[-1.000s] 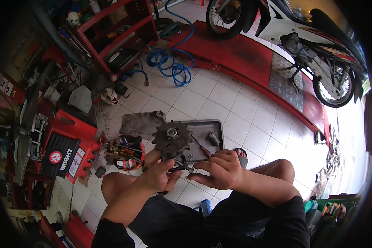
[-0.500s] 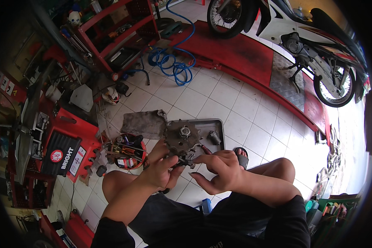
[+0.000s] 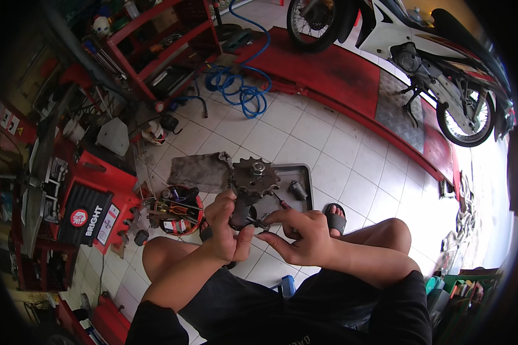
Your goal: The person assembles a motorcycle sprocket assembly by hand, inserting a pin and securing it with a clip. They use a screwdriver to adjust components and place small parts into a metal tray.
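Note:
Between my hands is a dark metal sprocket assembly, its toothed sprocket (image 3: 244, 180) facing up with a shiny hex nut (image 3: 258, 168) at its centre. My left hand (image 3: 227, 230) grips the assembly from the left side, with part of it hidden behind the fingers. At the near end, the thumb and forefinger of my right hand (image 3: 306, 234) close on a short protruding piece, too small to make out. Below the assembly lies a grey metal tray (image 3: 310, 184), holding a metal cylinder (image 3: 297, 191). A tool with a dark red handle (image 3: 283, 202) shows just past my right fingers.
A grey cloth (image 3: 198, 172) lies left of the tray, beside a round red container (image 3: 181, 230) of tools. Further left stands a red and black machine (image 3: 86, 210). A coiled blue hose (image 3: 244, 95) and a red lift platform (image 3: 322, 66) with a motorcycle (image 3: 431, 57) are beyond.
The sprocket has tilted and shifted away from me, so its teeth show more clearly. My right thumb has come up to the near end of the assembly.

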Tool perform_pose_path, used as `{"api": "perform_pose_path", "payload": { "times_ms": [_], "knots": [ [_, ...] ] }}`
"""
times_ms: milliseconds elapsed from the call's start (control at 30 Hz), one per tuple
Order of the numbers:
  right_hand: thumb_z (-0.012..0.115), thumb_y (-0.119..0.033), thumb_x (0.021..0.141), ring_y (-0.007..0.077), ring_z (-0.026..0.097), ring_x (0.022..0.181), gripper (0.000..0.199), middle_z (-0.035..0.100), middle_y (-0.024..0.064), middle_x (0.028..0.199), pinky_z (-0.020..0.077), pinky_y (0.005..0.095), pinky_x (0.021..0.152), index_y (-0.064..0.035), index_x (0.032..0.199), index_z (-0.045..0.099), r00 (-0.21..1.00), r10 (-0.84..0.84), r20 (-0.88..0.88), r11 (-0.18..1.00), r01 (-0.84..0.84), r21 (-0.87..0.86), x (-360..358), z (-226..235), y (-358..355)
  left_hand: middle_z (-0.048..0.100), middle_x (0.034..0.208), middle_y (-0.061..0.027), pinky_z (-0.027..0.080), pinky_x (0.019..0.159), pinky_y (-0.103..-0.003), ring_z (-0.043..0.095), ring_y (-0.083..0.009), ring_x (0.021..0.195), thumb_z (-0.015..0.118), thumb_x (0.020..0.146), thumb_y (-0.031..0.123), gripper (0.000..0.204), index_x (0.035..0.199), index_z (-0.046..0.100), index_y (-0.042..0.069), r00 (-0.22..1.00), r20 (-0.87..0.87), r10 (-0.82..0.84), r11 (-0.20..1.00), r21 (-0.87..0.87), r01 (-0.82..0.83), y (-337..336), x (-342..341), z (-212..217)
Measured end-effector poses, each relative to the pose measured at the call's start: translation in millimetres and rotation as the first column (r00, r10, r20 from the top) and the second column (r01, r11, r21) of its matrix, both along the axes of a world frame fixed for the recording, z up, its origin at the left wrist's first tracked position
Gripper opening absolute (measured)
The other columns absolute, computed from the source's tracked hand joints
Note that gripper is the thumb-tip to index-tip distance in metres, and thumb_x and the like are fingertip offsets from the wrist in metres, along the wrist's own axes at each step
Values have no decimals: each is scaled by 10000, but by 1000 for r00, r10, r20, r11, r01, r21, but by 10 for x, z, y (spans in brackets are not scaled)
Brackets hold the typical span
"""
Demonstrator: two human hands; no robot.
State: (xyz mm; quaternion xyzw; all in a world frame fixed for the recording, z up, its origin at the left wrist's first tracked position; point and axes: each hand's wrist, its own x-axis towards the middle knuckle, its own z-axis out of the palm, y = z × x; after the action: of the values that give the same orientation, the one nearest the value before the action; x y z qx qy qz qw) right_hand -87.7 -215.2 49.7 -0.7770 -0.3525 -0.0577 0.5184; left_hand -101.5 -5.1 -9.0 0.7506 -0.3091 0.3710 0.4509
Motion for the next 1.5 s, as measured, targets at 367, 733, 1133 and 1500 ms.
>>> {"api": "perform_pose_path", "payload": {
  "times_ms": [367, 733, 1133, 1500],
  "knots": [
    [742, -168, 915, 133, 480, 406, 207, 527, 35, 575, 363, 291, 429, -12, 1031, 674, 973, 109, -204, 993, -99, 59, 5, 114, -51, 325, 1352, -184, 371, 1045, -470, 420, -319, 1185, 566, 964, 180, 684, 1528, 248, -41, 999, -19, 27, 991, -132, -29, 28, -7, -145],
    [694, -167, 958, 131, 456, 475, 187, 538, 61, 560, 378, 295, 475, 20, 951, 678, 894, 132, -427, 984, -67, 163, 13, 9, 22, 345, 1293, -185, 410, 999, -507, 454, -322, 1133, 585, 959, 184, 660, 1515, 283, -4, 993, 109, 40, 998, -59, -33, 15, 33, -78],
    [709, -202, 968, 49, 382, 533, 217, 478, -27, 587, 310, 255, 501, -1, 987, 630, 826, 182, -534, 976, -87, 197, -29, 49, 22, 344, 1298, -190, 373, 1046, -538, 408, -326, 1199, 582, 981, 206, 651, 1509, 265, -3, 994, 61, 94, 995, -43, -91, 155, -68, -324],
    [510, -227, 1052, 74, 441, 692, 355, 509, 9, 782, 366, 252, 610, 23, 1303, 538, 602, 362, -712, 927, -154, 341, 36, 9, -21, 445, 1360, -252, 365, 1106, -466, 500, -321, 1237, 537, 963, 191, 688, 1535, 208, -4, 949, 215, 231, 962, 95, -256, 189, -57, -322]
  ]
}}
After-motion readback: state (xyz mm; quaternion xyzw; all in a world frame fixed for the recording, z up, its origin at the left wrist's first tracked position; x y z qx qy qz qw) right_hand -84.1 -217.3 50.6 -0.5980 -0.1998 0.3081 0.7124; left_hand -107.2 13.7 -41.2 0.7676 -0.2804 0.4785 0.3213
